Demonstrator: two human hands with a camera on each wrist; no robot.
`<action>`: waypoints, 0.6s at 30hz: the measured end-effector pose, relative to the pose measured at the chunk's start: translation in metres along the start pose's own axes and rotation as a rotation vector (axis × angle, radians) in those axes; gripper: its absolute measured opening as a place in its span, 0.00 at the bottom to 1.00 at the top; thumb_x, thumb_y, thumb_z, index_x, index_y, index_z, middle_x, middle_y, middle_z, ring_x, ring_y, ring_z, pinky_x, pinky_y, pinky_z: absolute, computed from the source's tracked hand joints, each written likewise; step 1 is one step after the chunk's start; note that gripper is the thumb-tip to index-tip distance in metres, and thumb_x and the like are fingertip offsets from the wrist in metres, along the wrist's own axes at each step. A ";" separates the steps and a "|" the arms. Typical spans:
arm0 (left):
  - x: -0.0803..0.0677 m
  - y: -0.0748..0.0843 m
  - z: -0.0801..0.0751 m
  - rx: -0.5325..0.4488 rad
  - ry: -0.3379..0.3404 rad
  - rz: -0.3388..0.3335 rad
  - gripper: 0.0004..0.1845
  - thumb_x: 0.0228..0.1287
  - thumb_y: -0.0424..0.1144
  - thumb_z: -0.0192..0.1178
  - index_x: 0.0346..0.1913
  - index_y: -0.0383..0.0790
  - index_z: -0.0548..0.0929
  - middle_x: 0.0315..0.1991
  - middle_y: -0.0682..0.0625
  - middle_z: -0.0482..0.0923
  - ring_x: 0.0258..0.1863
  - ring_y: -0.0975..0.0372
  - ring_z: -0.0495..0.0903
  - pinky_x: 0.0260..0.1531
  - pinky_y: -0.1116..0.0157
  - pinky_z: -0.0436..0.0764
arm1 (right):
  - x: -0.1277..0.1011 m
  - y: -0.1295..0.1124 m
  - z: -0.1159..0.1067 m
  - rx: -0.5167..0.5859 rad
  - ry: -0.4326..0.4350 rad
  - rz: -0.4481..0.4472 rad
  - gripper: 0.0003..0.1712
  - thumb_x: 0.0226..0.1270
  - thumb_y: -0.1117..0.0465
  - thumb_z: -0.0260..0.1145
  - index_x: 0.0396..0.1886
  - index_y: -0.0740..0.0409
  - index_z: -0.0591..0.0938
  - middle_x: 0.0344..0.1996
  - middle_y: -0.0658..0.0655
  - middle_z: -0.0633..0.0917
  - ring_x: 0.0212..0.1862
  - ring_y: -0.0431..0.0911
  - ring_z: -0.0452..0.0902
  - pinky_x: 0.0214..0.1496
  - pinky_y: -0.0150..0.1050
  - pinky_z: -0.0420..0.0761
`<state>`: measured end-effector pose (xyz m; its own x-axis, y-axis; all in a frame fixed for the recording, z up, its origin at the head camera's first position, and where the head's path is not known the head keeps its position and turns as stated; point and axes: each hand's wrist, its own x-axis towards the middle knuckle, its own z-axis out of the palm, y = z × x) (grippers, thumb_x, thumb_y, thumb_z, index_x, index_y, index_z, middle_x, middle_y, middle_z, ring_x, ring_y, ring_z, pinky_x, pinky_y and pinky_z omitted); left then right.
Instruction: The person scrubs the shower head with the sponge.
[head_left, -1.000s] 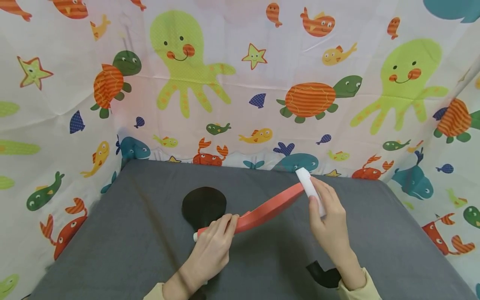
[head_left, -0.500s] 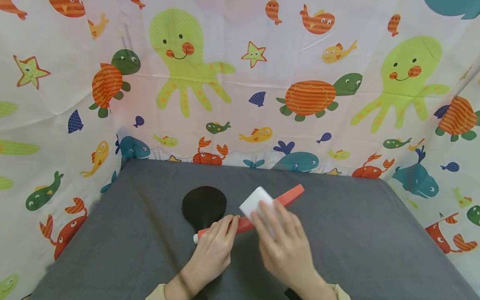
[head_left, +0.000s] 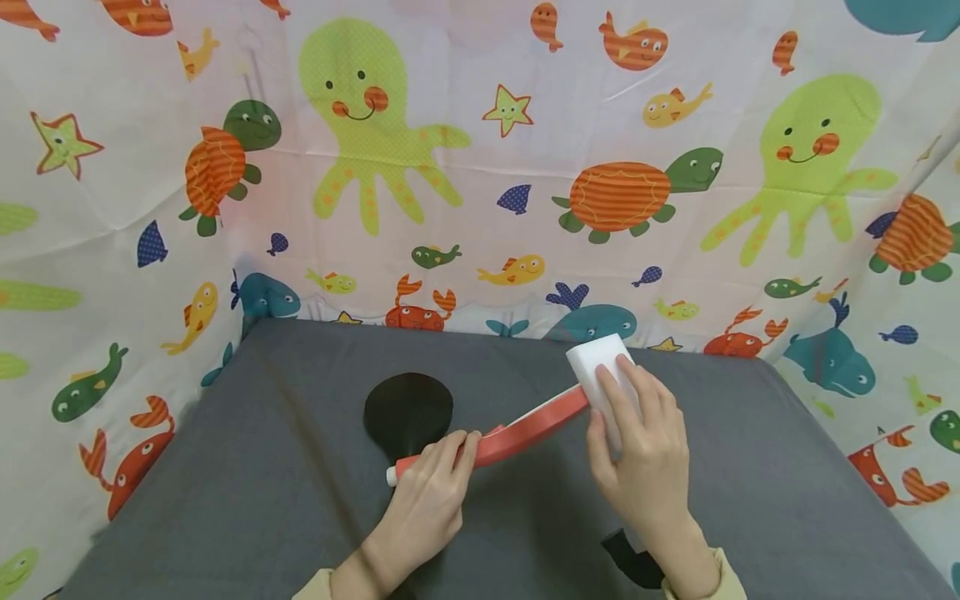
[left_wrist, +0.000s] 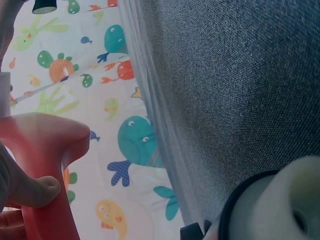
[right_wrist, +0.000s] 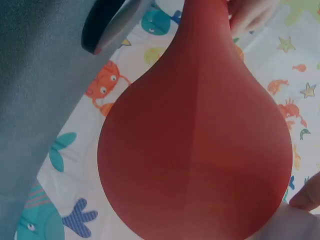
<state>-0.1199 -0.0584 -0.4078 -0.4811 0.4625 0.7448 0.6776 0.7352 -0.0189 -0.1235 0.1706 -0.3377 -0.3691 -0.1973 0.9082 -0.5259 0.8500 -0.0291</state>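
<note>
My left hand (head_left: 427, 496) grips the handle of a red paddle (head_left: 528, 427), its thumb lying along the handle in the left wrist view. The paddle is held up over the table, seen nearly edge-on from the head, with a white end at the handle. From the right wrist its broad round face fills the middle. My right hand (head_left: 645, 454) holds a white block-shaped sponge (head_left: 592, 354) between thumb and fingers at the paddle's far edge. In the right wrist view, only a corner of the sponge (right_wrist: 290, 225) shows, against the lower right rim.
A black paddle (head_left: 408, 408) lies on the grey cloth-covered table (head_left: 750, 467), its handle partly hidden under my left hand and forearm. A white curtain (head_left: 465, 83) printed with sea animals stands around the back and sides of the table.
My right hand moves the sponge from the red paddle's far end in towards the handle, then back out to the far end. The left hand keeps its grip, almost still.
</note>
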 end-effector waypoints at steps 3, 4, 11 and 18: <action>-0.001 0.000 0.000 -0.001 -0.007 -0.003 0.25 0.41 0.23 0.52 0.50 0.29 0.75 0.40 0.42 0.72 0.36 0.55 0.76 0.36 0.61 0.80 | -0.004 -0.005 0.002 0.016 0.006 -0.028 0.23 0.63 0.54 0.50 0.52 0.62 0.79 0.53 0.68 0.76 0.49 0.66 0.70 0.37 0.60 0.72; -0.001 0.000 -0.001 0.000 -0.009 -0.005 0.25 0.41 0.23 0.52 0.50 0.29 0.75 0.40 0.42 0.73 0.36 0.55 0.76 0.36 0.61 0.80 | -0.006 -0.010 0.004 0.018 0.017 -0.068 0.22 0.63 0.56 0.50 0.51 0.62 0.79 0.52 0.68 0.76 0.49 0.66 0.70 0.38 0.60 0.71; 0.000 0.000 0.000 0.028 0.009 0.009 0.25 0.40 0.23 0.55 0.49 0.28 0.77 0.40 0.40 0.74 0.37 0.54 0.77 0.36 0.61 0.80 | -0.020 -0.042 0.020 -0.098 0.013 -0.410 0.19 0.61 0.64 0.50 0.46 0.62 0.83 0.52 0.65 0.78 0.52 0.62 0.72 0.45 0.54 0.65; -0.001 -0.001 -0.001 -0.002 0.018 0.006 0.25 0.43 0.24 0.54 0.51 0.28 0.76 0.41 0.41 0.73 0.36 0.55 0.77 0.37 0.60 0.81 | -0.001 -0.021 0.011 0.048 0.102 -0.217 0.19 0.60 0.60 0.53 0.46 0.61 0.82 0.50 0.66 0.78 0.50 0.64 0.71 0.40 0.55 0.64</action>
<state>-0.1194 -0.0597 -0.4080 -0.4668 0.4575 0.7568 0.6817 0.7313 -0.0217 -0.1203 0.1473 -0.3424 -0.1656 -0.3209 0.9325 -0.6211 0.7684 0.1541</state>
